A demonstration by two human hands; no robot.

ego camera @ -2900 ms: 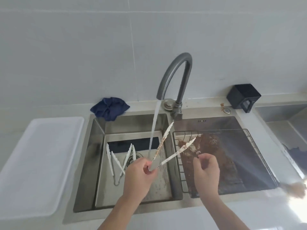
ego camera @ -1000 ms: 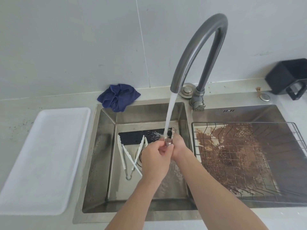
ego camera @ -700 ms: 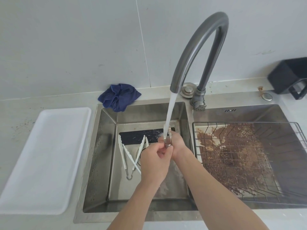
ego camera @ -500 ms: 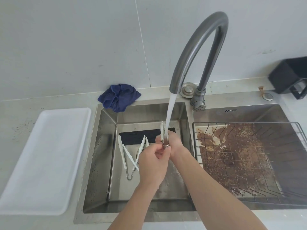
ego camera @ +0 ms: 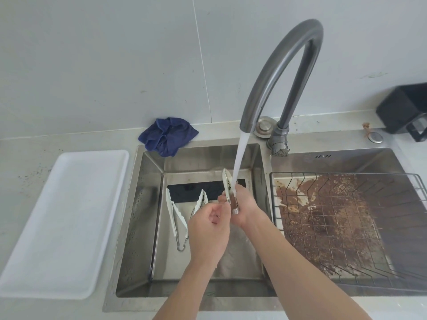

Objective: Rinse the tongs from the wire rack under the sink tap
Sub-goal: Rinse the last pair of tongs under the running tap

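Right hand (ego camera: 245, 207) grips serrated white tongs (ego camera: 227, 185)

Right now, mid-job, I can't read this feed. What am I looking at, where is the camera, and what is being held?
There is no machine here: these are a person's two bare hands, filmed by one wide-angle camera worn on the head, looking down at a steel double sink. The right hand holds a pair of white tongs upright, tips up, under the water from the grey curved tap. The left hand is beside it with fingers curled; its grip on the tongs is unclear. More white tongs lie in the left basin. The right basin holds a stained wire rack. A white plastic tray and a crumpled blue cloth sit on the counter.
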